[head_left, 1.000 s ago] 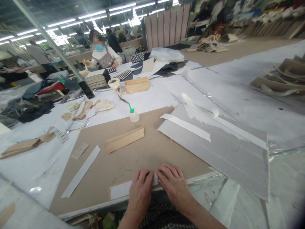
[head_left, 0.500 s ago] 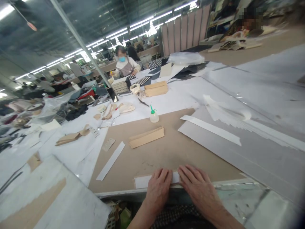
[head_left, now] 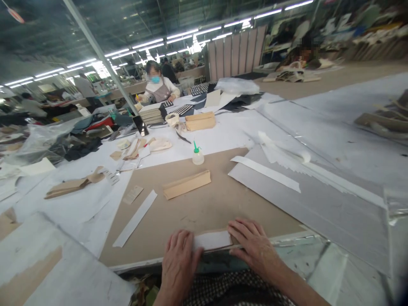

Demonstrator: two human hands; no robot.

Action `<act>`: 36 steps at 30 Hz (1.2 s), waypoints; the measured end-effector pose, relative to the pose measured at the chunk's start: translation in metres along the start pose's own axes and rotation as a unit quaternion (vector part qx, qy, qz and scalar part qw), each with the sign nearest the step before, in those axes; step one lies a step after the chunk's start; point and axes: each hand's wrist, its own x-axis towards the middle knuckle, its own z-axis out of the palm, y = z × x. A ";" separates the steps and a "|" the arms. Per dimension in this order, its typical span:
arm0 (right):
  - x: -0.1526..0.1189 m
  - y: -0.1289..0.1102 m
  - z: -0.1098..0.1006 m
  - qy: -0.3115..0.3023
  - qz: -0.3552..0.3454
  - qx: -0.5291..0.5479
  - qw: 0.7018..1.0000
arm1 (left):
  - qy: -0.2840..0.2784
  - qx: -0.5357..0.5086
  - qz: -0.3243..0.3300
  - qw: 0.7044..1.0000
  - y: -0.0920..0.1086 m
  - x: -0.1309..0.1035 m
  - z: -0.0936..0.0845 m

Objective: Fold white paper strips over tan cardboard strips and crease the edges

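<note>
A white strip [head_left: 212, 241], apparently paper or backing, lies over a tan piece [head_left: 234, 245] at the front edge of the brown board. My left hand [head_left: 179, 261] covers the left end of the strip, its fingers bent together and its thumb at the front edge. At the right end my right hand [head_left: 253, 244] has its fingers on top and its thumb at the near edge, pinching strip and tan piece. Behind them rests a folded tan stack [head_left: 187, 185]. A loose white strip [head_left: 135, 219] lies to the left.
A squeeze bottle with a green nozzle [head_left: 198, 157] stands behind the tan stack. On the right, a grey sheet [head_left: 306, 212] carries another white strip [head_left: 266, 173]. A phone [head_left: 140, 126] leans by the pole [head_left: 102, 59]. A masked co-worker [head_left: 158, 85] sits across the table.
My left hand has slid left from mid-strip to its left end, baring the middle. My right hand now pinches the right end. The view has shifted right.
</note>
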 end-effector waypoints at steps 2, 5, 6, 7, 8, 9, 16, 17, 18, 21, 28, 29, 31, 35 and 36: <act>-0.002 -0.002 -0.004 -0.005 -0.016 0.026 1.000 | -0.006 -0.058 0.046 0.997 0.025 0.010 0.007; -0.006 -0.005 -0.006 0.023 -0.038 0.078 0.996 | -0.006 -0.150 0.091 0.984 0.055 0.020 0.020; -0.006 -0.006 -0.007 0.042 -0.038 0.102 0.993 | -0.008 -0.193 0.084 0.977 0.060 0.021 0.022; -0.006 -0.008 -0.007 0.063 -0.030 0.134 0.989 | -0.011 -0.236 0.071 0.969 0.064 0.023 0.023; -0.005 -0.009 -0.008 0.081 -0.009 0.174 0.981 | -0.014 -0.271 0.058 0.961 0.066 0.024 0.021; -0.003 -0.011 -0.010 0.095 0.028 0.223 0.970 | -0.019 -0.305 0.039 0.951 0.067 0.025 0.017; 0.025 -0.043 -0.040 0.071 0.209 0.498 0.838 | -0.028 -0.691 -0.287 0.663 0.082 0.029 -0.026; 0.028 -0.049 -0.044 0.064 0.204 0.502 0.838 | -0.012 -0.711 -0.312 0.631 0.084 0.029 -0.029; 0.031 -0.054 -0.049 0.064 0.196 0.503 0.839 | -0.003 -0.721 -0.327 0.611 0.085 0.028 -0.031; 0.036 -0.065 -0.058 0.094 0.159 0.491 0.851 | 0.003 -0.714 -0.329 0.618 0.084 0.025 -0.037; 0.046 -0.069 -0.072 0.134 -0.009 0.283 0.950 | 0.197 -0.424 -0.115 0.876 0.058 0.027 -0.065; 0.047 -0.069 -0.073 0.138 -0.027 0.258 0.956 | 0.213 -0.390 -0.077 0.893 0.055 0.029 -0.069; 0.048 -0.070 -0.073 0.141 -0.051 0.224 0.963 | 0.222 -0.345 -0.019 0.912 0.051 0.034 -0.076; 0.047 -0.071 -0.069 0.141 -0.070 0.182 0.971 | 0.205 -0.316 0.027 0.926 0.046 0.039 -0.082; 0.047 -0.071 -0.067 0.140 -0.073 0.174 0.972 | 0.204 -0.315 0.029 0.927 0.045 0.039 -0.082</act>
